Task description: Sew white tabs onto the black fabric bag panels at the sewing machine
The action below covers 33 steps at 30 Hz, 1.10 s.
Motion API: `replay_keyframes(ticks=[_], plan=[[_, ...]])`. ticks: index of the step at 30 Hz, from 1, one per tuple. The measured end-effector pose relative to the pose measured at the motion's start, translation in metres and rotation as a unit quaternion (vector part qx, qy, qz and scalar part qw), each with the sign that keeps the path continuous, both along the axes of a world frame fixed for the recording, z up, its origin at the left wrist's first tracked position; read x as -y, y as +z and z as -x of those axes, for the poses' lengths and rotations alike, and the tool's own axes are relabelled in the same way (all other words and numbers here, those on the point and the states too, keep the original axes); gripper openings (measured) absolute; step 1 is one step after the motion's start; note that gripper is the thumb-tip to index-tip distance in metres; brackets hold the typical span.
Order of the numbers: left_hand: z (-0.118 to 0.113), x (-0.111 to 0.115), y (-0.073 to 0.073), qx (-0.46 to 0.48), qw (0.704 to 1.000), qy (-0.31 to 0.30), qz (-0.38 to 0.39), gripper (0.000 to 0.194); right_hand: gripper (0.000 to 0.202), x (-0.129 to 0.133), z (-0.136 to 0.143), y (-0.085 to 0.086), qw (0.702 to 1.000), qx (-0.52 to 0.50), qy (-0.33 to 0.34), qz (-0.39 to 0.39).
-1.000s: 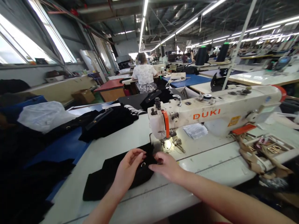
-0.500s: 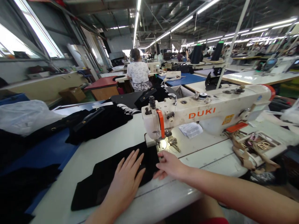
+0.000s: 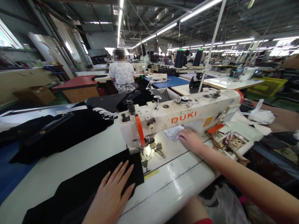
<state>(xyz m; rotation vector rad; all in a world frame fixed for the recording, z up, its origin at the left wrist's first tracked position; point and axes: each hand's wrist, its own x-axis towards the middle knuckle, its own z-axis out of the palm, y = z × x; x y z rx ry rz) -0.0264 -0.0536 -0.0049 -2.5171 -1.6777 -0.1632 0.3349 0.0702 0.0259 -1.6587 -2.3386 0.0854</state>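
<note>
Touching the papers (image 3: 172, 133) just to its left beneath the machine (image 3: 187, 109), the nearer right hand (image 3: 192, 140) has an unclear grip; the left hand (image 3: 112, 193) lies spread on the cloth (image 3: 78, 186), lengthwise toward the machine.

Head-worn view, facing forward and down, close above black fabric (image 3: 81, 183), sewing machine (image 3: 184, 116) just ahead

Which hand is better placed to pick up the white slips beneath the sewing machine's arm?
Likely the right hand: it is right at the edge of the white slips. The left hand lies spread on the black fabric, farther from them.
</note>
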Motion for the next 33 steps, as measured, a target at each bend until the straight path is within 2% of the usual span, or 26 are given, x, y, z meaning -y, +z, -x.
replay_keyframes(ticks=[4,15,24,33], plan=[[0.0,0.0,-0.002,0.001,1.0,0.001,-0.004,0.056,0.018,0.001,0.004,-0.007,1.0,-0.004,-0.008,-0.012],[0.006,-0.003,-0.009,0.011,0.999,-0.027,-0.044,0.055,0.016,0.0,0.001,-0.019,0.996,-0.063,-0.037,-0.053],[0.006,-0.003,-0.007,0.013,0.998,-0.034,-0.053,0.054,0.013,-0.005,0.006,-0.011,0.998,-0.034,-0.006,-0.043],[0.007,-0.005,-0.006,0.033,0.998,-0.028,-0.035,0.054,0.018,-0.007,0.003,-0.019,0.996,-0.04,-0.015,-0.073]])
